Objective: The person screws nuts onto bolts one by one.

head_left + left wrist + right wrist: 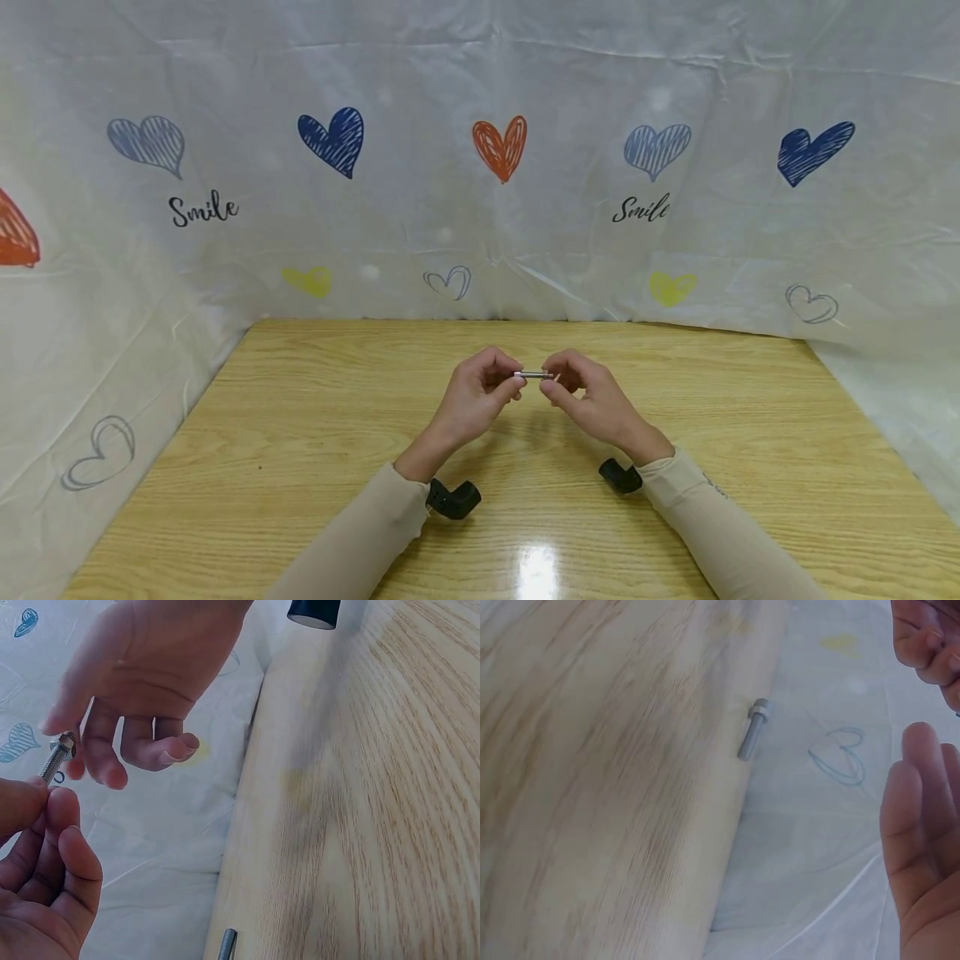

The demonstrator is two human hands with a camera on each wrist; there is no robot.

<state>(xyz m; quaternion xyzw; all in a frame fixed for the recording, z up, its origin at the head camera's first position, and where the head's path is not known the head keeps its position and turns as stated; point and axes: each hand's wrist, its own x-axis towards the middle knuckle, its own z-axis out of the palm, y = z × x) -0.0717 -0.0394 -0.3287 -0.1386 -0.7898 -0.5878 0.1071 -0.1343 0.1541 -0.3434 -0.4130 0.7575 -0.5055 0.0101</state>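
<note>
Both hands meet over the wooden table in the head view, with a small silver bolt (534,375) lying crosswise between their fingertips. My left hand (474,398) pinches one end of it between thumb and fingers, which hide that end. At the other end, a hex nut (64,743) sits on the thread, and my right hand (596,404) has its thumb and forefinger at the nut, its other fingers loosely bent. A second bolt (754,729), with a wider collar near one end, shows near the table's far edge in the right wrist view; the head view does not show it.
The light wooden table (315,467) reaches back to a white cloth (397,192) printed with hearts and the word Smile. Cloth also hangs at both sides. A black wrist camera mount (453,500) juts inward from the left sleeve, another mount (620,476) from the right.
</note>
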